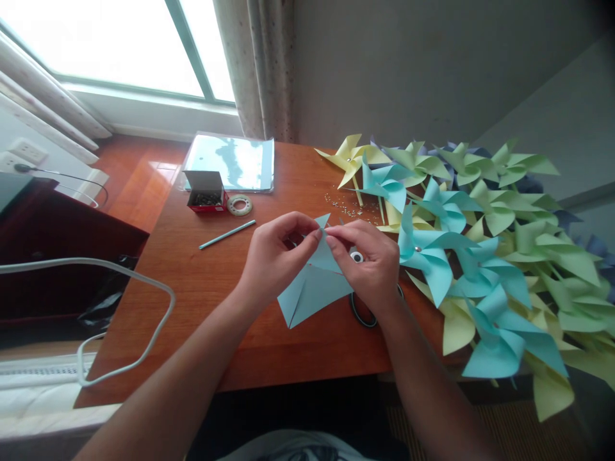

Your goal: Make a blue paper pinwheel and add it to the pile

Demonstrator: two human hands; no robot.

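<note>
A light blue paper square (314,288) with slits cut in from its corners hangs over the table between my hands. My left hand (283,246) is closed, pinching one of its corners between thumb and forefinger. Close against that same corner, my right hand (368,256) is closed in a pinch; whatever its fingertips hold is too small to make out. Beneath my right hand lie scissors with black loop handles (362,314), mostly covered. A white disc with a black centre (356,257) shows beside the right fingers.
Several finished paper pinwheels (432,256) in blue, green and yellow crowd the right side. Tiny metal bits (350,206) lie scattered near them. At left are a blue paper stick (227,234), a tape roll (239,205), an open red box (207,200) and packaged sheets (245,163).
</note>
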